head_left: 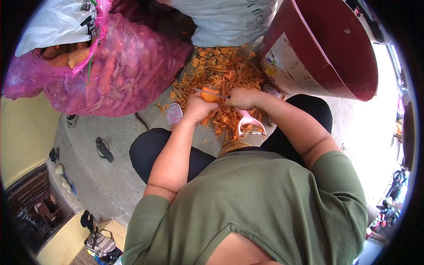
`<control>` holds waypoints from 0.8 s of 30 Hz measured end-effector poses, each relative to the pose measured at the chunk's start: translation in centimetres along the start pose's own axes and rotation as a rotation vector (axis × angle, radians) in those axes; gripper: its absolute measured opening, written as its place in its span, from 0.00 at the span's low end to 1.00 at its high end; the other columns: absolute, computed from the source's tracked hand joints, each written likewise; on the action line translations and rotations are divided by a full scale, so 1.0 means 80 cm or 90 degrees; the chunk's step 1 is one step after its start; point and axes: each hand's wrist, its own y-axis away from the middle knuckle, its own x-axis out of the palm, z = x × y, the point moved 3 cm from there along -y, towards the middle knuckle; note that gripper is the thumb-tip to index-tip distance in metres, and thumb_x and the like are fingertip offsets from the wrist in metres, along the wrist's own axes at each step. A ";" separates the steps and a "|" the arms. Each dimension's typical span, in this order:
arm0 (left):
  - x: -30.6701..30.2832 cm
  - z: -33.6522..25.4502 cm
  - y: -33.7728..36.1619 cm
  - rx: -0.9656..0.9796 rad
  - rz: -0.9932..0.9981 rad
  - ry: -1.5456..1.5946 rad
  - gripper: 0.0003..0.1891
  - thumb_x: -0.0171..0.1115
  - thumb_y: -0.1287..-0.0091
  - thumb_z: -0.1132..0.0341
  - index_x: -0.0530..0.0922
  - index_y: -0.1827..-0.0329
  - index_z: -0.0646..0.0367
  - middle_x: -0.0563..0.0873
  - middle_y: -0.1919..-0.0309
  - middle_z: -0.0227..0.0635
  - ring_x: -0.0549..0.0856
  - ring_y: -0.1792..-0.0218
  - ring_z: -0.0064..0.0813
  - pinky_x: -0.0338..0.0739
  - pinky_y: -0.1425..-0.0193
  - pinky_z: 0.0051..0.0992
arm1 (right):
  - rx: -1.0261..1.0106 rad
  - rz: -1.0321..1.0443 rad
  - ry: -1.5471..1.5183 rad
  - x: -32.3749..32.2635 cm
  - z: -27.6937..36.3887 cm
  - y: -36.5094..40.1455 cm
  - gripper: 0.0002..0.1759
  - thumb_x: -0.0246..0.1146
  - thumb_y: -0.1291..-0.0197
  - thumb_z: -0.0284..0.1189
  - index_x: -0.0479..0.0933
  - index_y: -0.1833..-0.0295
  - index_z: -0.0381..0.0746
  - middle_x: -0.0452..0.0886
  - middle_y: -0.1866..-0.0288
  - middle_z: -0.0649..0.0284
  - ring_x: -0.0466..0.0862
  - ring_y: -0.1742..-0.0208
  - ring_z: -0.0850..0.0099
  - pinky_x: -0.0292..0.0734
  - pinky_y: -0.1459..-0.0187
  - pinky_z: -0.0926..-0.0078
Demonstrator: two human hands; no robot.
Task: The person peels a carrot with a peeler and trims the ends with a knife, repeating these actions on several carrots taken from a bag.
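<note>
My left hand [197, 107] grips a peeled orange carrot [210, 95] over a heap of carrot peelings [221, 70] on the concrete floor. My right hand [243, 98] is closed around a thin knife [208, 92], and the blade lies across the carrot's top end. A pink peeler [250, 124] hangs just below my right hand, apparently held in the same hand. Both hands are close together in front of my knees.
A pink mesh sack of carrots [110, 66] lies at the left, with a white sack [229, 20] behind the peelings. A big dark red tub [335, 48] stands at the right. A sandal [104, 149], shoes and a bag [99, 242] lie lower left.
</note>
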 end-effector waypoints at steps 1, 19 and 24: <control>-0.001 0.001 -0.001 0.004 0.000 -0.012 0.16 0.64 0.62 0.75 0.77 0.66 0.64 0.81 0.71 0.32 0.79 0.69 0.22 0.72 0.64 0.22 | 0.013 -0.012 0.004 0.001 0.001 0.001 0.27 0.50 0.52 0.47 0.73 0.73 0.29 0.75 0.75 0.48 0.75 0.72 0.57 0.68 0.66 0.62; -0.004 -0.004 0.021 -0.110 0.131 0.221 0.09 0.60 0.56 0.76 0.72 0.71 0.62 0.77 0.78 0.34 0.76 0.81 0.24 0.72 0.78 0.24 | -0.101 -0.066 0.174 0.012 -0.060 -0.034 0.23 0.52 0.53 0.40 0.71 0.76 0.26 0.72 0.79 0.42 0.75 0.74 0.54 0.68 0.68 0.60; -0.001 -0.011 0.023 -0.086 0.114 0.058 0.11 0.61 0.57 0.76 0.72 0.70 0.63 0.77 0.79 0.33 0.76 0.82 0.23 0.71 0.78 0.22 | -0.082 -0.116 0.079 0.020 -0.038 -0.019 0.20 0.52 0.53 0.37 0.72 0.76 0.27 0.71 0.79 0.43 0.75 0.74 0.54 0.68 0.70 0.60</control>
